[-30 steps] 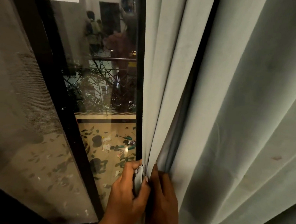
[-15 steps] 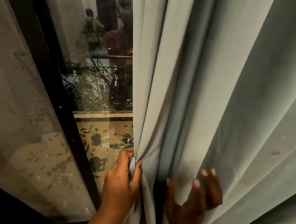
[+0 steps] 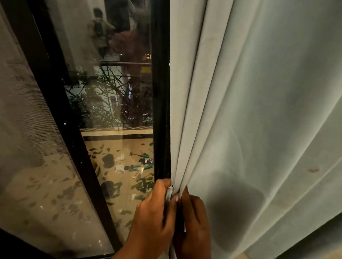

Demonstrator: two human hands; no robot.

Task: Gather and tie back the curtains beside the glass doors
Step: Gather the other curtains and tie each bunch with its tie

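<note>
Both hands met low in the frame's centre: the right hand (image 3: pixel 195 221), splayed free half a second earlier, had returned to pinch the curtain (image 3: pixel 257 114) folds beside the left hand (image 3: pixel 155 214) clamping its edge, so gathering advanced, tying remained

Head view looks steeply down, close to the curtain (image 3: pixel 267 115).

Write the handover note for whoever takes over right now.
Left hand: grips the curtain edge, pinching gathered folds.
Right hand: fingers curled on the next fold, beside the left.
Curtain: hangs right of the glass door; its leading edge is bunched at the door frame, the rest is loose.
Done: first folds gathered.
Left: gather the rest and tie it; no tie-back in view.
</note>
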